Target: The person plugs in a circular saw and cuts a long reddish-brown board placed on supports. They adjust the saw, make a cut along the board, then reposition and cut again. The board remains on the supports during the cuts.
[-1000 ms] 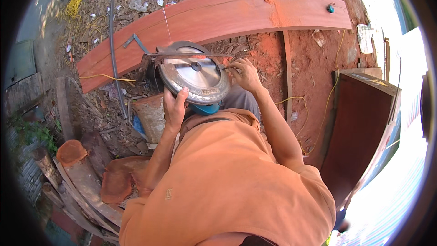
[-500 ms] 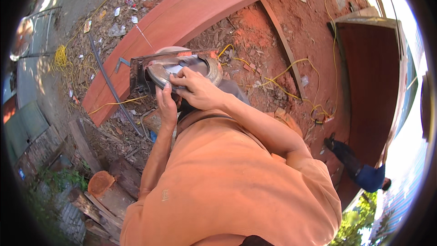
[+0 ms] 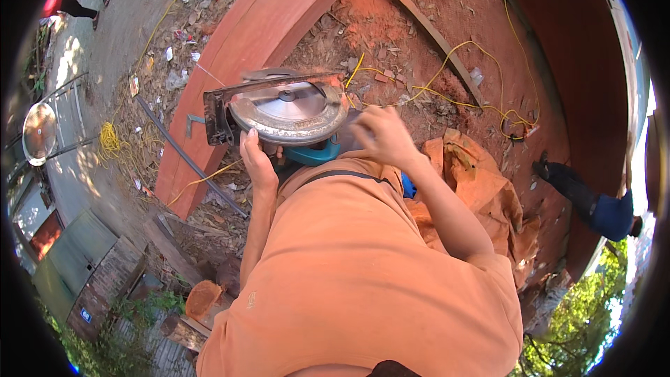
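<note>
A circular saw [image 3: 317, 128] with a round metal guard and a teal handle is held in front of my waist, its blade [image 3: 296, 106] facing up toward me. My left hand [image 3: 259, 162] grips the saw at its lower left edge; some of those fingers are hidden behind it. To the right of the guard, my right hand [image 3: 384, 136] is apart from the saw, its fingers smeared by motion. Just beyond the saw lies a long, wide reddish timber beam [image 3: 255, 24]. A small metal square [image 3: 195, 124] rests on the beam, left of the saw.
Yellow cable [image 3: 457, 102] winds over the reddish ground. A dark bar [image 3: 188, 157] crosses the beam's near end. Orange cloth [image 3: 474, 181] lies at my right. One person [image 3: 593, 202] stands by a large dark red panel [image 3: 593, 63]; another person [image 3: 80, 1] is at far left.
My right hand has come off the saw's guard and moved right. The saw now sits more face-up, its teal handle showing. A second person has come into view at the far left.
</note>
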The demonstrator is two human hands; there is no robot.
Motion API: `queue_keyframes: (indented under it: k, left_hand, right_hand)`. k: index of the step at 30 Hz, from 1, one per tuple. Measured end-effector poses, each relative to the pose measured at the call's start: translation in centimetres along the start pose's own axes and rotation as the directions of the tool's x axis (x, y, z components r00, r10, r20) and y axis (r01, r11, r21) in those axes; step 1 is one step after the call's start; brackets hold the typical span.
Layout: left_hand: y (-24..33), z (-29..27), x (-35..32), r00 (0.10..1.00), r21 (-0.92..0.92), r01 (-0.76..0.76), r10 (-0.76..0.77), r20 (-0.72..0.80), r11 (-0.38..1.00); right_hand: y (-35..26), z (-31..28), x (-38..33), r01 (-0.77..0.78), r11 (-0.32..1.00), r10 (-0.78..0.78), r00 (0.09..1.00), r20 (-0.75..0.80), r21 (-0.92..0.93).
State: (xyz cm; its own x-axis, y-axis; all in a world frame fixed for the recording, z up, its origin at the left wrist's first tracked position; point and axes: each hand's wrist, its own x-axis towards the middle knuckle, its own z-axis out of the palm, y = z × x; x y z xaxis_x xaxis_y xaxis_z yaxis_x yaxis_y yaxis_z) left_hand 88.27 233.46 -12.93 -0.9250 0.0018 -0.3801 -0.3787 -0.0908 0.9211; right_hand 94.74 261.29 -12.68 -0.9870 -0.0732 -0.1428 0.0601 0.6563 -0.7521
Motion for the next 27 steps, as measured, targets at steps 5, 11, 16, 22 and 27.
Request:
queue_keyframes:
  k: [5,11,16,22,27]
  left_hand:
    - [0.6,-2.0,2.9,0.999,-0.029,0.031,-0.031,-0.019,0.999]
    - [3.0,-6.2,6.7,0.996,-0.067,0.087,-0.086,0.008,0.994]
    - [5.5,-9.0,9.2,0.997,-0.033,0.083,-0.083,-0.002,0.996]
    - [11.2,-10.9,13.5,0.991,-0.067,0.130,-0.127,0.037,0.989]
    - [15.6,-10.4,17.0,0.999,0.021,0.031,-0.030,-0.037,0.999]
  right_hand:
    - [6.3,0.6,-3.5,-0.536,0.831,0.523,0.844,-0.119,-0.147]
    - [5.0,8.4,0.5,-0.525,0.851,0.525,0.851,-0.001,0.022]
    - [3.2,14.5,6.5,-0.335,0.939,0.328,0.940,-0.089,-0.074]
    - [5.5,16.8,13.9,-0.145,0.982,0.140,0.989,-0.044,-0.122]
    - [11.0,14.1,16.3,-0.277,0.954,0.271,0.960,-0.067,-0.113]
